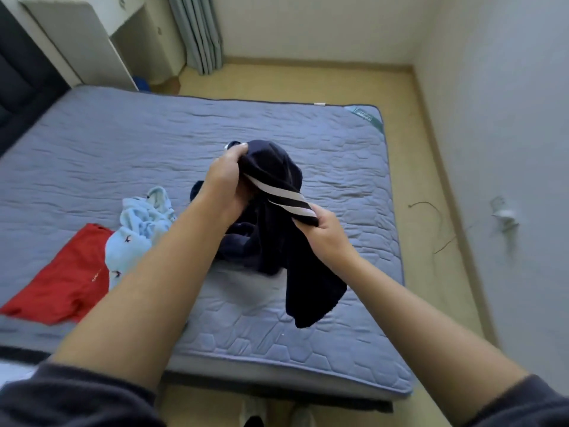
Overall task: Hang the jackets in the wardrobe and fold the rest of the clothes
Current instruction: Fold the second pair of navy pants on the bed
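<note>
A dark navy garment (pixel 271 241) with a white-striped band hangs bunched above the blue quilted mattress (pixel 129 155). My left hand (pixel 226 177) grips its upper part, fingers curled over the cloth. My right hand (pixel 323 229) pinches the striped band at its lower end. The rest of the garment droops between and below my hands, one part dangling toward the bed's near edge. To the left a red T-shirt (pixel 67 278) lies flat on the mattress, with a crumpled light blue printed garment (pixel 138 229) beside it.
A white wardrobe (pixel 92 41) stands at the far left behind a dark headboard (pixel 21 81). Grey curtains (pixel 200 32) hang at the back. Bare yellowish floor (pixel 425 180) runs along the bed's right side, with a thin cable (pixel 437 223) on it.
</note>
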Demonstrator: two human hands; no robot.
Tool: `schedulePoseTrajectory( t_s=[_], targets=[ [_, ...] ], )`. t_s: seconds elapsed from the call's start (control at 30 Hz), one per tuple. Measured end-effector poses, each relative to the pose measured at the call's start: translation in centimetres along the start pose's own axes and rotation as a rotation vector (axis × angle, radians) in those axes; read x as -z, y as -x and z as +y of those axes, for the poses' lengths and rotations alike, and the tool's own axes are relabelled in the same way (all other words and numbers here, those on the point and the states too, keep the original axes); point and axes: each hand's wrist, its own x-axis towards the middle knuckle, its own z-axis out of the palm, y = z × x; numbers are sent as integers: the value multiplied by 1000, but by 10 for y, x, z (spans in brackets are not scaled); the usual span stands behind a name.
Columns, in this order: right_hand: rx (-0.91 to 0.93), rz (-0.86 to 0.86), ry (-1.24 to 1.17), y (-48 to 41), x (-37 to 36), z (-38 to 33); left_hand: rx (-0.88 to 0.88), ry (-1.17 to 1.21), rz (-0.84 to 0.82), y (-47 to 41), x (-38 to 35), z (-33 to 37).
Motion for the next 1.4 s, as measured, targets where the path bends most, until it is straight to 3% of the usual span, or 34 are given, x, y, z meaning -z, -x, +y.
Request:
schedulePoseTrajectory(
  t_s=[0.1, 0.23, 0.3, 0.47, 0.53, 0.67, 0.73, 0.8, 0.87, 0.97, 1.03, 1.2, 1.3, 1.4],
  targets=[
    [-38, 51, -71, 37, 12, -33, 20, -34, -57, 32, 23, -11],
    [-144, 130, -174, 66, 15, -81, 41, -290, -90, 79, 48, -54],
    [-181, 116, -184, 73, 13, -101, -41, -427, -84, 102, 63, -75],
    [-247, 179, -298, 89, -5, -130, -281, -477, -126, 145, 83, -83],
    [-265, 234, -346, 92, -10, -138, -332, -513, -178, 160, 89, -81],
    [-327, 330, -462, 89, -10, -158, -449, -835, -235, 172, 98, -83],
    [-280, 334, -511, 87, -8, -165, -489, -813, -228, 170, 93, -78],
    [-182, 230, -498, 92, -5, -168, -550, -728, -176, 168, 85, -67],
    [-144, 19, -347, 104, -3, -160, -574, -587, -159, 166, 74, -53],
    [-257, -258, -125, 126, -5, -143, -529, -427, -112, 158, 58, -33],
    [-278, -319, -107, 132, -5, -135, -489, -435, -45, 148, 54, -26],
    [-233, -81, -165, 126, -9, -138, -381, -417, -164, 147, 44, -32],
    [-260, 86, -386, 115, -10, -142, -302, -418, -287, 151, 47, -32],
    [-283, 210, -626, 103, -8, -149, -343, -570, -386, 154, 56, -27]
  ],
)
